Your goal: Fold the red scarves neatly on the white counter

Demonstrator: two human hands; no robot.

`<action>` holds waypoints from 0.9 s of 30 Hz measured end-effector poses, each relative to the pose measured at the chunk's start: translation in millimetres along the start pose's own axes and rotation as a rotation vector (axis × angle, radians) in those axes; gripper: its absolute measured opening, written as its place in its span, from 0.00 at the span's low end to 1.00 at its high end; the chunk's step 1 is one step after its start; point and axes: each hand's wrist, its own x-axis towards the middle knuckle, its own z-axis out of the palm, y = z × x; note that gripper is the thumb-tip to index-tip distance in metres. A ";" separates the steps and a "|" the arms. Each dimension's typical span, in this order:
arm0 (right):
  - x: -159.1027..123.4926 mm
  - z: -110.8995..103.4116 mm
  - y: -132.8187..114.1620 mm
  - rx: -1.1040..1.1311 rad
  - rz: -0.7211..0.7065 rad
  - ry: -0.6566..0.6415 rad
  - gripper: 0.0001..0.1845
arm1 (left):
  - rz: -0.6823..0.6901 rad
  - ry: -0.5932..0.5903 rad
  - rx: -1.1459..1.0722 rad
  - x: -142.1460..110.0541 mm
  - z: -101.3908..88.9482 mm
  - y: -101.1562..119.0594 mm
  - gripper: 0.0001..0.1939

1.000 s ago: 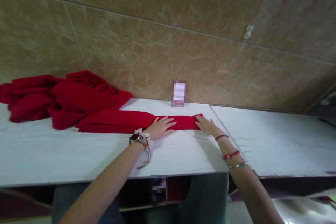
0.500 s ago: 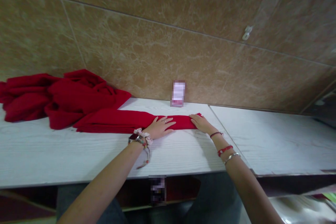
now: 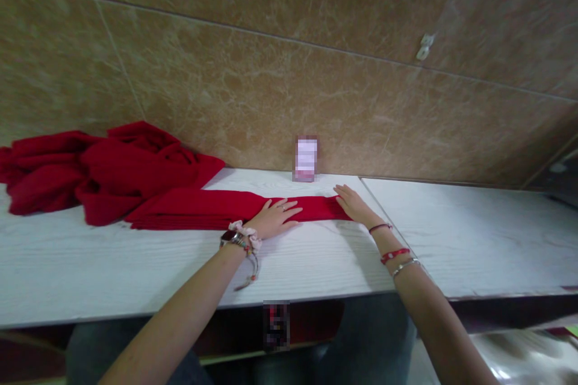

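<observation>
A long red cloth folded into a narrow strip [image 3: 203, 207] lies along the white table [image 3: 135, 271]. My left hand [image 3: 273, 218] rests flat on the strip near its middle, fingers stretched out toward the right. My right hand [image 3: 354, 204] lies flat over the strip's right end, fingers spread and pointing to the wall. Neither hand grips anything. Bracelets and a watch sit on both wrists.
A heap of crumpled red cloths [image 3: 90, 168] lies at the back left of the table. A small blurred pink box [image 3: 306, 159] stands against the brown tiled wall [image 3: 289, 72]. A second white tabletop [image 3: 474, 240] adjoins on the right.
My right hand has slid a little toward the wall over the strip's right end. My left hand has stayed in place on the cloth.
</observation>
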 end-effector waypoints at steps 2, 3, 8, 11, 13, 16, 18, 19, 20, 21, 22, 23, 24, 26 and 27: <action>3.1 2.2 -7.1 0.029 -0.098 -0.054 0.22 | -0.004 -0.007 -0.002 -0.2 -0.7 0.5 0.24; 4.4 2.8 -9.2 0.034 -0.127 -0.083 0.21 | -0.008 -0.012 -0.005 -0.3 -1.2 0.8 0.24; 4.4 -0.5 -2.5 -0.071 -0.050 -0.103 0.17 | -0.006 -0.027 -0.010 -0.8 -3.1 1.6 0.24; 1.7 -3.9 7.2 -0.125 0.000 -0.094 0.16 | -0.006 -0.028 -0.006 -0.8 -3.1 1.6 0.24; 0.8 -4.6 11.8 -0.136 0.008 -0.089 0.16 | -0.004 -0.023 -0.002 -0.6 -2.4 1.3 0.24; 1.1 -3.3 15.2 -0.146 0.011 -0.078 0.16 | 0.000 -0.015 0.006 0.1 -1.1 0.9 0.24; 1.7 -2.4 15.6 -0.147 0.012 -0.064 0.16 | 0.003 -0.014 0.007 0.6 -0.7 1.0 0.24; 1.9 -2.4 15.4 -0.150 0.017 -0.055 0.17 | 0.002 -0.019 0.003 0.6 -0.9 1.2 0.24; 2.1 -2.6 14.7 -0.148 0.023 -0.035 0.18 | 0.000 -0.027 -0.002 0.6 -1.3 1.5 0.24; 2.2 -3.0 13.5 -0.136 0.022 -0.004 0.19 | -0.004 -0.035 -0.008 0.5 -1.9 1.9 0.24; 2.1 -3.7 11.9 -0.111 0.008 0.035 0.20 | -0.008 -0.044 -0.013 0.3 -2.6 2.5 0.24; 1.9 -4.3 9.7 -0.071 -0.019 0.076 0.21 | -0.012 -0.050 -0.016 0.0 -3.5 3.0 0.24; 1.6 -4.8 7.2 -0.023 -0.058 0.108 0.21 | -0.014 -0.053 -0.018 -0.3 -4.3 3.6 0.24; 0.3 -5.0 1.8 0.064 -0.140 0.104 0.21 | -0.018 -0.053 -0.017 -0.7 -5.5 4.6 0.24; -0.7 -4.6 -0.4 0.086 -0.163 0.062 0.20 | -0.021 -0.050 -0.016 -0.8 -5.8 5.0 0.24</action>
